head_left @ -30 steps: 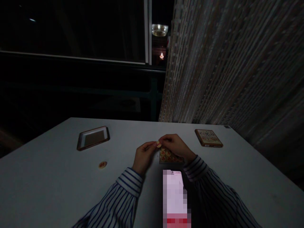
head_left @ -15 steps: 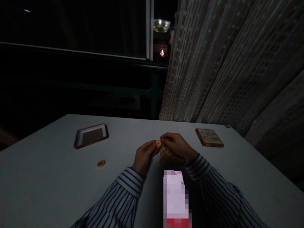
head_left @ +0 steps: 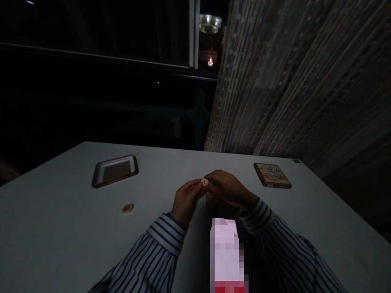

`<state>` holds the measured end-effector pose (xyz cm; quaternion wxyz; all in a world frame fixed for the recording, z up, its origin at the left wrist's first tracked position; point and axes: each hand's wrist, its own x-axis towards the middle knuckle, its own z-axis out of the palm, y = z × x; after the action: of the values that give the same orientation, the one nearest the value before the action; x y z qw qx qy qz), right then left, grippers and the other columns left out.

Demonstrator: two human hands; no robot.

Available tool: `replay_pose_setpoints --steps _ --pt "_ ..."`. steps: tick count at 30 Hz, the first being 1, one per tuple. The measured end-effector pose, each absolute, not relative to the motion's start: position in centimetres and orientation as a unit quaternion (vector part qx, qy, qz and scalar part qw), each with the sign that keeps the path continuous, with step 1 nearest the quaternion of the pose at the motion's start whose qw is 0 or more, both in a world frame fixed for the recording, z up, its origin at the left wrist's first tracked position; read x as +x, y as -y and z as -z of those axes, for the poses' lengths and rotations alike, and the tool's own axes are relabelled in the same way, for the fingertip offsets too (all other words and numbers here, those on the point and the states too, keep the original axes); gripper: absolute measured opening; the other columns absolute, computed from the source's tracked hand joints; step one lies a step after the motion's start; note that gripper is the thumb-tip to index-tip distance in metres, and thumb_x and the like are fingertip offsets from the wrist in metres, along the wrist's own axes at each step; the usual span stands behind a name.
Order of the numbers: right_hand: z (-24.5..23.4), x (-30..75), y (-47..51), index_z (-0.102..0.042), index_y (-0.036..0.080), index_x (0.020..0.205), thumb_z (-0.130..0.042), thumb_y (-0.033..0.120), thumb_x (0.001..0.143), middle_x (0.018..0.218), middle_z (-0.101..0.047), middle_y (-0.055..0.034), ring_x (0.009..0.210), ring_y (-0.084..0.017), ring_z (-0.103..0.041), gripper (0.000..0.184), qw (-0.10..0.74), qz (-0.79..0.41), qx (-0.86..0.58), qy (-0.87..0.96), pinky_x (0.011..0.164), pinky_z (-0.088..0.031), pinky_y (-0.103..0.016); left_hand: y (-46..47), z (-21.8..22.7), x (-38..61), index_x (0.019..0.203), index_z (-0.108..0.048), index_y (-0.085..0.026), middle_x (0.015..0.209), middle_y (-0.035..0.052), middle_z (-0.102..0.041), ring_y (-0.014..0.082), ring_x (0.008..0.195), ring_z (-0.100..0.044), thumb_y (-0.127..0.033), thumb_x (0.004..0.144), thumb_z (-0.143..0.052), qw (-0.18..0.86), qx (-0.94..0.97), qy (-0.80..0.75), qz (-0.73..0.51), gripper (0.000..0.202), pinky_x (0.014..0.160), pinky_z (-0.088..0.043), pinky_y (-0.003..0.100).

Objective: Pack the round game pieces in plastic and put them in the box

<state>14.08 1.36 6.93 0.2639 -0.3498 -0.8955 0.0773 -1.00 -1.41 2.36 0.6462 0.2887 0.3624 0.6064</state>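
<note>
Between the fingertips of my left hand (head_left: 187,201) is a pale round xiangqi piece (head_left: 204,182) with a red mark, its face turned up. The fingers of my right hand (head_left: 227,188) close on the piece's right edge, so both hands pinch it. Below my right hand lies a clear case of xiangqi pieces (head_left: 214,200), mostly covered by that hand. Another xiangqi piece (head_left: 127,208) with a red character rests flat on the white table (head_left: 70,228), left of my left hand.
An open shallow box half (head_left: 117,171) with a brown rim sits at the back left. A flat box with printed characters (head_left: 273,175) lies at the back right. A lit phone (head_left: 227,252), blurred out, is in front of me. A curtain (head_left: 259,81) hangs beyond the table.
My right hand has shifted slightly left over the case, hiding more of its pieces, and its fingers have come onto the held piece. The view has tilted a little.
</note>
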Motion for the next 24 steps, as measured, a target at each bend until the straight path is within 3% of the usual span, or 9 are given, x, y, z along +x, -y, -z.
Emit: replay_pose_setpoints --steps 19,24 --pt "-7.5 14.4 -1.2 -0.058 0.016 0.103 -0.050 0.029 0.083 0.095 -0.063 -0.0058 0.089 -0.017 -0.055 0.025 0.237 -0.053 -0.340 0.909 0.080 -0.041 -0.030 1.6 -2.7 -0.8 0.084 -0.065 -0.011 0.085 0.0075 -0.069 0.0150 0.079 -0.064 -0.023 0.061 -0.072 0.639 0.290 -0.363 -0.614 0.027 0.082 -0.048 0.031" --pt "-8.4 15.6 -1.4 -0.060 0.016 0.103 -0.051 0.028 0.082 0.096 -0.064 -0.0068 0.089 -0.016 -0.056 0.026 0.239 -0.049 -0.374 0.895 0.080 -0.042 -0.029 1.5 -2.6 -0.9 0.082 -0.065 -0.011 0.077 0.0061 -0.069 0.0129 0.071 -0.064 -0.026 0.060 -0.073 0.615 0.298 -0.400 -0.611 0.028 0.081 -0.048 0.030"
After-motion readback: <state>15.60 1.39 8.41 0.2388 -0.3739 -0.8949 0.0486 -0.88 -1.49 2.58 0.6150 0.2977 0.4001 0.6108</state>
